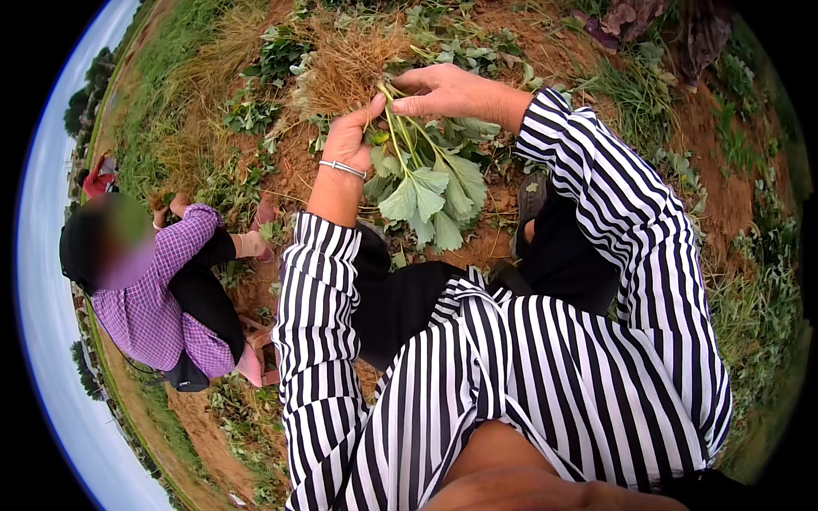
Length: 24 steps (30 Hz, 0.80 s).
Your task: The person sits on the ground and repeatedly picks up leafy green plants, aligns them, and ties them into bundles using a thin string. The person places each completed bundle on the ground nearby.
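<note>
My left hand (352,140), with a silvery bangle at its wrist, is closed around the base of a bunch of uprooted leafy plants (432,189). My right hand (456,92) meets it from the right, thumb and fingers pressed on the same stems. A thick tuft of thin brown roots (354,66) spreads beyond my hands, on the far side. Green toothed leaves on pale stems hang toward me, between my forearms. Part of my left fingers is hidden behind the stems and roots.
A person in a purple checked shirt (136,315) sits low on my left, also holding a rooty tuft. Cut green plants (251,111) lie scattered over reddish soil (503,21). My shoe (530,204) is just right of the leaves. Dark purple cloth or plastic (626,19) lies at far right.
</note>
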{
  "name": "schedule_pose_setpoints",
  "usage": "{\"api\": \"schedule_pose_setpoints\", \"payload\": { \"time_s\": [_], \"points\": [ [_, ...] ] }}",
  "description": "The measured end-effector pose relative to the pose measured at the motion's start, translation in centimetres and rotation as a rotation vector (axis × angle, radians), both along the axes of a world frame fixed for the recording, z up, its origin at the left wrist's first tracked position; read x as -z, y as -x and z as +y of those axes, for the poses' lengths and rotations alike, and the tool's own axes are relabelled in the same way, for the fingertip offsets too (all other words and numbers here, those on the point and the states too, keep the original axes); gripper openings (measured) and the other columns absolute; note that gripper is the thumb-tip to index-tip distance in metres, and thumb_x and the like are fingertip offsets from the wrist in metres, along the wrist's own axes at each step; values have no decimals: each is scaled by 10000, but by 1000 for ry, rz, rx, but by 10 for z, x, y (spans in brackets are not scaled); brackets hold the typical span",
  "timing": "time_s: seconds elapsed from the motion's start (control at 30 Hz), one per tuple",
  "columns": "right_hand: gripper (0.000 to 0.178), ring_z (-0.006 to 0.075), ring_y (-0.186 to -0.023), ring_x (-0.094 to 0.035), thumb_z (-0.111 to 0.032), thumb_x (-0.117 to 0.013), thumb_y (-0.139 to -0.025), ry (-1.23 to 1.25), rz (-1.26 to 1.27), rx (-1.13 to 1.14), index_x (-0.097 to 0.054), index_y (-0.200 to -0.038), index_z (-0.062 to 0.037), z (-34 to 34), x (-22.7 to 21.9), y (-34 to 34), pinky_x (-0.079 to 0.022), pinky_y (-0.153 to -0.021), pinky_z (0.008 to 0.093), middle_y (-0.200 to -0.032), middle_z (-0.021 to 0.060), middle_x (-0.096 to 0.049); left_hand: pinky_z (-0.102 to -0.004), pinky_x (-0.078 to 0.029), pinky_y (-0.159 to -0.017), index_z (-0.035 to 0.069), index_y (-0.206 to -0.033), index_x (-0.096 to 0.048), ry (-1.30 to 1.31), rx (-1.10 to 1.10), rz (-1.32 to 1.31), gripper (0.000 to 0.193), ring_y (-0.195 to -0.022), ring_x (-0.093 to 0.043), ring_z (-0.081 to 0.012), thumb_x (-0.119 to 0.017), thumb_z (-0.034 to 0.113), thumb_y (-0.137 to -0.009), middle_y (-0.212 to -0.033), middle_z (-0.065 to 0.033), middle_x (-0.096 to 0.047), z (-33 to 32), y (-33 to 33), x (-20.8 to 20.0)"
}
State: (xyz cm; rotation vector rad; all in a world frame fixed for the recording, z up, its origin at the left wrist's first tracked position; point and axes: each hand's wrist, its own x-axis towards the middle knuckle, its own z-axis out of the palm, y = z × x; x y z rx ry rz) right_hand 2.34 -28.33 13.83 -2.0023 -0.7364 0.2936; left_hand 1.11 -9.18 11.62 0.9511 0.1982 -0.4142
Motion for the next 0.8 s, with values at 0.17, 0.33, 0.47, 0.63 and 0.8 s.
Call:
{"api": "schedule_pose_setpoints", "payload": {
  "time_s": [0.17, 0.33, 0.47, 0.63, 0.8],
  "points": [
    [417, 147, -870, -563, -221, -614, -793, 23, 28, 45, -516, -1110, 32, 9, 16, -11, -442, -772, 263, -954, 99, -612, -280, -474, -544, 0, -932, -596, -87, 37, 23, 184, -644, -544, -135, -625, 95, -777, -850, -78, -606, -1, -5, 9],
    [247, 138, -865, -579, -20, -536, -797, -254, 319, 143, -560, -1035, 41, -4, 30, -20, -447, -781, 260, -934, 80, -625, -259, -475, -569, -10, -928, -597, -121, -168, -3, 163, -678, -566, -135, -606, 52, -778, -824, -68, -621, 5, -8, 1],
    [258, 155, -865, -583, -4, -507, -806, -346, 306, 54, -551, -1056, 43, -6, 33, -23, -440, -814, 277, -955, 100, -623, -271, -482, -607, -15, -983, -586, -126, -214, -48, 218, -730, -567, -149, -613, 56, -778, -887, -76, -611, 12, -13, -1],
    [164, 124, -741, -560, -44, -526, -809, -120, -13, 48, -564, -957, 14, 17, 28, -12, -433, -697, 261, -807, 56, -616, -336, -512, -628, -9, -958, -586, -112, -28, -171, 235, -757, -571, -177, -660, 89, -758, -889, -77, -601, -7, 0, 1],
    [180, 166, -675, -548, -100, -577, -789, -14, -226, 114, -560, -922, 20, 29, 30, -5, -435, -638, 292, -754, 137, -596, -335, -509, -642, -11, -972, -580, -111, -19, -165, 225, -782, -578, -199, -635, 89, -778, -905, -87, -597, -5, -1, 12]
  ]
}}
